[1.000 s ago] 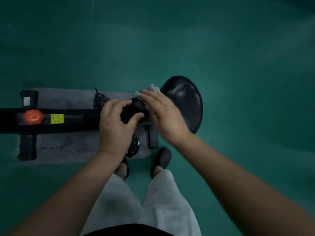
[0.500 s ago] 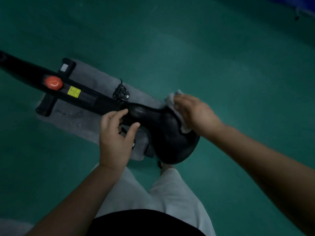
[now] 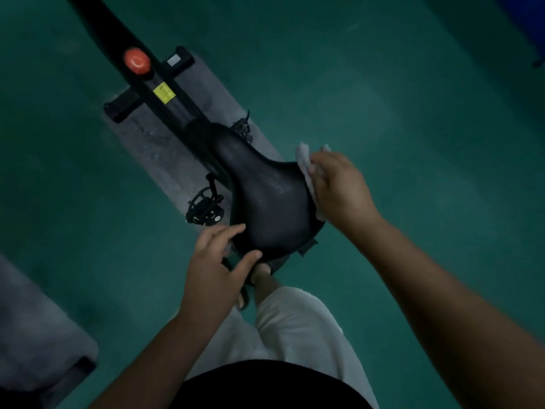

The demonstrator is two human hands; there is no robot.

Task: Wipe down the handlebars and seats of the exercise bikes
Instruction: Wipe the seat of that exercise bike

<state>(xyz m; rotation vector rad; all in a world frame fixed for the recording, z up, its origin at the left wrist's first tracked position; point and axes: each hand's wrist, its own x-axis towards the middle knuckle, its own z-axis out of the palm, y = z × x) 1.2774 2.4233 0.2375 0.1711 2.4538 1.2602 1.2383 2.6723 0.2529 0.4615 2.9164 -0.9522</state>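
From the head view we look down on the black seat [image 3: 267, 199], whose long axis runs from the narrow nose at upper left to the broad rear at lower right, close to our legs. Our right hand [image 3: 339, 187] presses a pale cloth [image 3: 305, 163] against the seat's right flank, its grip curled over the cloth, so the unwiped top lies to the left of that hand. Our left hand [image 3: 216, 267] steadies the near rear corner, fingers spread and touching the rim, thumb on the edge. We judge the right hand nearer the work, with the next stroke crossing the seat's width.

The handlebars are cut off beyond the frame's top; only the dark beam with its red knob [image 3: 136, 61] shows. The seat's underside and most of the cloth are hidden, and the dim light blurs the pedals [image 3: 205, 209].
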